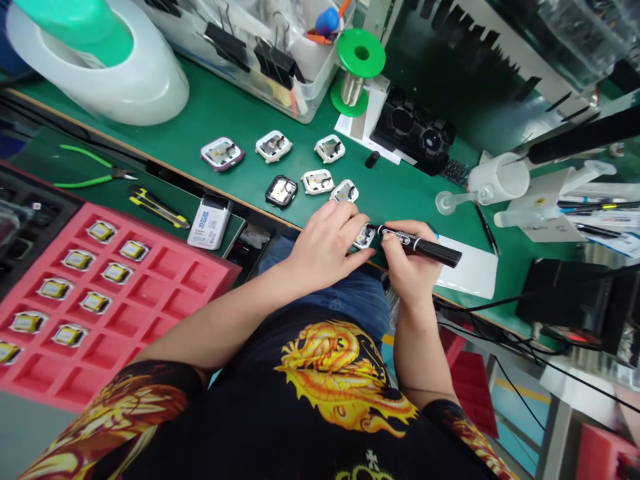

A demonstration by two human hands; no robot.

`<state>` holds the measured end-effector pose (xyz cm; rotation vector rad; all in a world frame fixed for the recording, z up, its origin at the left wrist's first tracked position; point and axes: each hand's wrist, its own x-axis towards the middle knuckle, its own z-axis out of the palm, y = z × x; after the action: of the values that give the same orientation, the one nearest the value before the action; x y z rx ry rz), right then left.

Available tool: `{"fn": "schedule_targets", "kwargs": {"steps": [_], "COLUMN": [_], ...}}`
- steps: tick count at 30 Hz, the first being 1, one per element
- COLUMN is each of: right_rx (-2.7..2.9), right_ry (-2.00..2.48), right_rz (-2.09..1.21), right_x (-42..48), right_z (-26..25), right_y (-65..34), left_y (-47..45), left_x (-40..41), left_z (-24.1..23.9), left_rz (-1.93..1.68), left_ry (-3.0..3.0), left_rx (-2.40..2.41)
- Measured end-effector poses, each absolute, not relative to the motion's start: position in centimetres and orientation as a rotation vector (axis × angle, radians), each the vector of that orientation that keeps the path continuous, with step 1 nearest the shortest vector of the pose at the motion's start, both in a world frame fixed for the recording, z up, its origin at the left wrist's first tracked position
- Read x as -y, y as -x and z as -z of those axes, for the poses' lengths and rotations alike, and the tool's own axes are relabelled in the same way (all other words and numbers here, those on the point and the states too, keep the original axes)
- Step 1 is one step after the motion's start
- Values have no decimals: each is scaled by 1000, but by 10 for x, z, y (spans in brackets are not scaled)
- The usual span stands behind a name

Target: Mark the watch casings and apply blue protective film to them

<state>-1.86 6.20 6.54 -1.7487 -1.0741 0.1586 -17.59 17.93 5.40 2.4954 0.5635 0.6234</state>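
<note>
My left hand (330,243) is closed on a small white watch-like case (365,237) at the bench's front edge. In my right hand (411,267) is a black marker pen (420,247), its tip end close to or touching that case; I cannot tell which. Just beyond my left fingers lies another white case (345,191). Further off on the green mat are a black case (281,191), a purple-rimmed case (223,154) and several white ones (274,145). A small black cap (372,159) lies near them.
A pink foam tray (120,320) with several yellow-topped parts lies at the left. Near it are green-handled pliers (90,167), a yellow cutter (157,205) and a white box (210,222). A solder spool (355,73) and plastic bin (250,80) stand behind; cables (480,307) run at right.
</note>
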Motion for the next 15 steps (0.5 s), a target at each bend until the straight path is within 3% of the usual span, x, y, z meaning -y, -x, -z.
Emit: {"fn": "schedule_targets", "kwargs": {"steps": [15], "right_rx": [1068], "right_ry": [1780], "right_rz": [-167], "right_x": [-60], "right_z": [-64], "right_y": [18], "left_y": [176], "left_x": [-180], "left_z": [-55], "left_rz": [-593], "left_ry": [-2499], "left_rx": [-561]}}
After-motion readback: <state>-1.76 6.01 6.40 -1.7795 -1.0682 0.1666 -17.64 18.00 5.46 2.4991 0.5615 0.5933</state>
